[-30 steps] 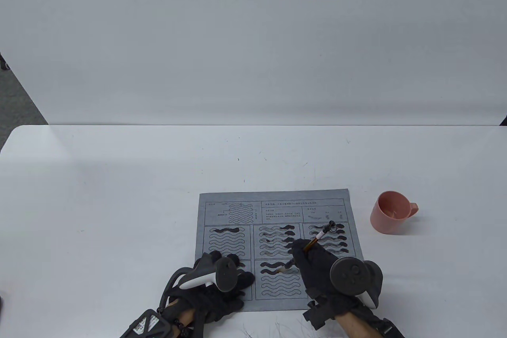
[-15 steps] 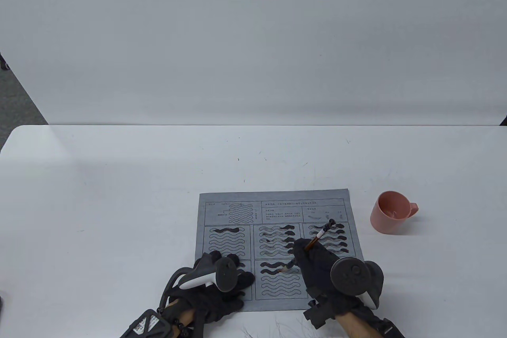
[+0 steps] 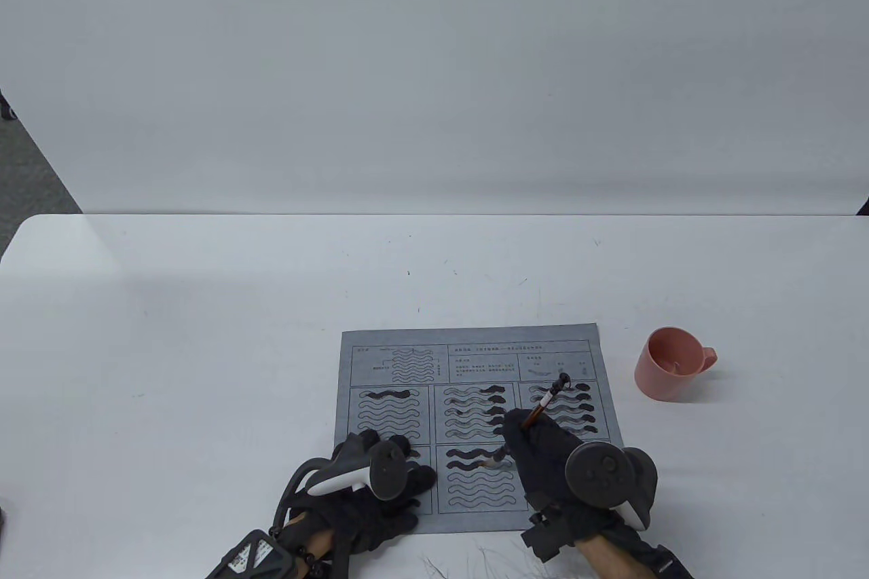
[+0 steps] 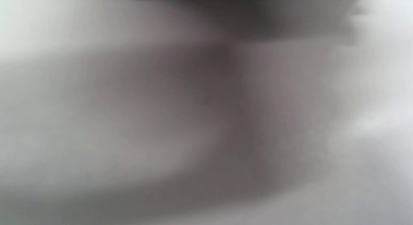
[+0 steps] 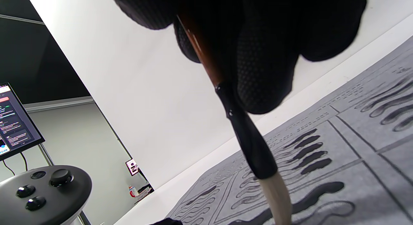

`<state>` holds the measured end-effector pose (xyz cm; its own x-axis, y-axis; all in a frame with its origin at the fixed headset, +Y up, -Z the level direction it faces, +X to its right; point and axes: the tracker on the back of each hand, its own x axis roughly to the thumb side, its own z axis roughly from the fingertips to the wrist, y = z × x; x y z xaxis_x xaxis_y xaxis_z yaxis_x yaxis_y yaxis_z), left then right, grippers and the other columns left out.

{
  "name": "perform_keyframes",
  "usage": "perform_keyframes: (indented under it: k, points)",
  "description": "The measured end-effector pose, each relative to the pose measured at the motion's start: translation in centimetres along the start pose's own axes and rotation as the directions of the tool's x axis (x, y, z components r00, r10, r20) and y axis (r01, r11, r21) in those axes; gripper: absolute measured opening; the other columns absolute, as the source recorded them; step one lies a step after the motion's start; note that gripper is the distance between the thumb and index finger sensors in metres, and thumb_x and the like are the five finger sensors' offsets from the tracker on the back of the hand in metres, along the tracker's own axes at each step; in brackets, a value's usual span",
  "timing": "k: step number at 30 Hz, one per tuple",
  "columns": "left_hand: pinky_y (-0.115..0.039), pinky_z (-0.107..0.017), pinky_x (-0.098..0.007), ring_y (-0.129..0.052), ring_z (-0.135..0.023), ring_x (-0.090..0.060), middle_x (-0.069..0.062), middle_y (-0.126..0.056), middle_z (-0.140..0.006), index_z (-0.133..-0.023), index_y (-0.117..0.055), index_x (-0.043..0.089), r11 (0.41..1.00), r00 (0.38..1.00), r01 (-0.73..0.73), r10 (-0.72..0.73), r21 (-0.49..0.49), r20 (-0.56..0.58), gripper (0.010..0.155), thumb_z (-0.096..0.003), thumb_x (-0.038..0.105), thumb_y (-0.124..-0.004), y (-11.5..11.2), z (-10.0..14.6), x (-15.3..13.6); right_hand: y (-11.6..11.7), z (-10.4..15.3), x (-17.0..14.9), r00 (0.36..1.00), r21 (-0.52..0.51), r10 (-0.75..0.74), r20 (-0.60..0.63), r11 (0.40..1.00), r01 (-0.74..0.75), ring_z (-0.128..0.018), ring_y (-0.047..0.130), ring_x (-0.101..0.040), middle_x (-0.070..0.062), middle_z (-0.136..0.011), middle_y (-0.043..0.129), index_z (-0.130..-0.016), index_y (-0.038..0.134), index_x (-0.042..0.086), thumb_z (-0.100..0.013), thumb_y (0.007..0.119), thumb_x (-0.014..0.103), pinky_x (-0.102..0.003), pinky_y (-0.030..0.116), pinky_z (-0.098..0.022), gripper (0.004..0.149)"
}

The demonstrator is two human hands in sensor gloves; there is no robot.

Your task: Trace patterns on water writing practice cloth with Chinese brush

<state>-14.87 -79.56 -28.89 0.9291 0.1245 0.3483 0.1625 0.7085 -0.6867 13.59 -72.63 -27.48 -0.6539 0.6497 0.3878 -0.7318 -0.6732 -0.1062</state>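
The right hand (image 3: 543,450) grips the brush (image 3: 543,406), its tip on the cloth (image 3: 475,341) near the table's front edge. The left hand (image 3: 370,491) rests flat on the cloth. Several waves are dark; most outlines seem left.

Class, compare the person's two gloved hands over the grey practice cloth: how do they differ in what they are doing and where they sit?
The right hand holds the brush in its grip, tip down on the cloth; the left hand holds nothing. The left hand rests on the cloth's near left corner; the right hand works over the lower middle panel, partly traced in dark strokes. Both wear black gloves with a tracker strapped on the back.
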Motion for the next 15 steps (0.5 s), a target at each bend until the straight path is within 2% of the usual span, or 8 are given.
perform_keyframes:
  k: [15]
  points:
    - [0.011,-0.07,-0.058,0.032,-0.095,-0.029,0.02,0.031,-0.101,-0.092,0.004,0.071,1.0,1.0,0.0,0.0,0.0,0.0,0.07,-0.0449,0.067,-0.048,-0.01,0.02,-0.02,-0.08,-0.02,-0.05,1.0,-0.001,0.008,-0.007,1.0,-0.008,-0.05,0.104,-0.031,-0.021,-0.078,0.093,-0.082,0.079,0.005,-0.058,0.064,0.034,-0.059,0.08,-0.047,0.041]
